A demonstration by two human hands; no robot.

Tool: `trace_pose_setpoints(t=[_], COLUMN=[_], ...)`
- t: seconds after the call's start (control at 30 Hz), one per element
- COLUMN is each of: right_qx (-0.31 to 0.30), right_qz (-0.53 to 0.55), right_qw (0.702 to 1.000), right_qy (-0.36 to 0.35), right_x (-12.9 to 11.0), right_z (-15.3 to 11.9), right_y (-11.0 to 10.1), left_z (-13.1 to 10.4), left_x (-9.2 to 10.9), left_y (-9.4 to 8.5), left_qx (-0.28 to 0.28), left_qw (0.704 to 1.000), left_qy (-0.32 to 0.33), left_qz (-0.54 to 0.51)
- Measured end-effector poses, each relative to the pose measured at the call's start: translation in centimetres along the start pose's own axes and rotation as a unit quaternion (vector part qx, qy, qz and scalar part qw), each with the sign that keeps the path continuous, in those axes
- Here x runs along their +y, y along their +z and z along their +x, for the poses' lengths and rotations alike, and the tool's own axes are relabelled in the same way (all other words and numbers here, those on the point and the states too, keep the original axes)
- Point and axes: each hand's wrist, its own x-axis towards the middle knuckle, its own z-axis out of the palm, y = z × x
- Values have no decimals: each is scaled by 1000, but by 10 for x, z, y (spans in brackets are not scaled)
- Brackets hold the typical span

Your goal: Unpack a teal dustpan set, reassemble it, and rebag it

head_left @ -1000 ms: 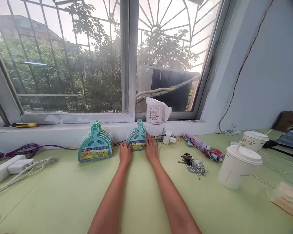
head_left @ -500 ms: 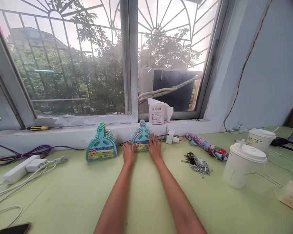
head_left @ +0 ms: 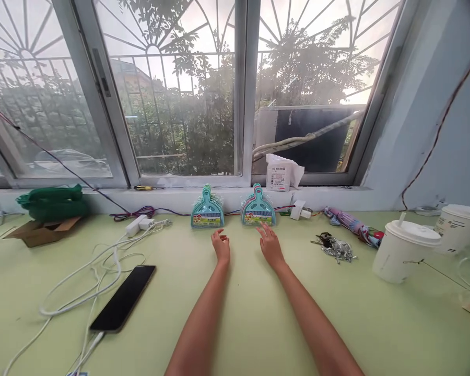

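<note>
Two stacks of small dustpans in clear wrapping stand upright side by side against the wall under the window. The left dustpan stack [head_left: 207, 211] is turquoise with a printed label along its lower part. The right dustpan stack [head_left: 258, 209] looks alike, with a pinkish-red rim showing among the turquoise ones. My left hand [head_left: 221, 245] hovers just in front of the gap between them, fingers loosely bent and apart, holding nothing. Before the right stack is my right hand [head_left: 271, 245], open, its fingertips close to the lower edge; whether they touch it I cannot tell.
On the left lie a black phone [head_left: 124, 298], white cables, a power strip [head_left: 136, 225] and a cardboard box [head_left: 43, 231] with a green bag. To the right are keys [head_left: 334, 247], a folded umbrella-like bundle [head_left: 352, 226] and white lidded cups [head_left: 406, 250]. A screwdriver [head_left: 143, 188] rests on the sill.
Both hands have let go of the right dustpan stack and drawn back toward me. The stack stands on its own. My view has turned left, bringing the phone and box into sight.
</note>
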Motion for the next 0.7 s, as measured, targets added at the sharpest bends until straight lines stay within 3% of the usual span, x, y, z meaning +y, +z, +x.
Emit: trace_pose_setpoints(t=[0.17, 0.33, 0.5, 0.7], right_qx=[-44, -76, -98, -128], right_qz=[54, 84, 91, 90], right_qw=[998, 994, 991, 988], right_qy=[-11, -8, 4, -6], right_x=[-26, -38, -38, -34], right_z=[-28, -39, -36, -33], right_y=[-24, -40, -43, -36], left_z=[-18, -11, 25, 88], left_x=[7, 1, -14, -34], left_y=[-33, -54, -81, -103], left_qx=[33, 70, 79, 84], left_qw=[999, 992, 981, 971], left_qy=[38, 39, 79, 55], left_qz=[17, 98, 155, 216])
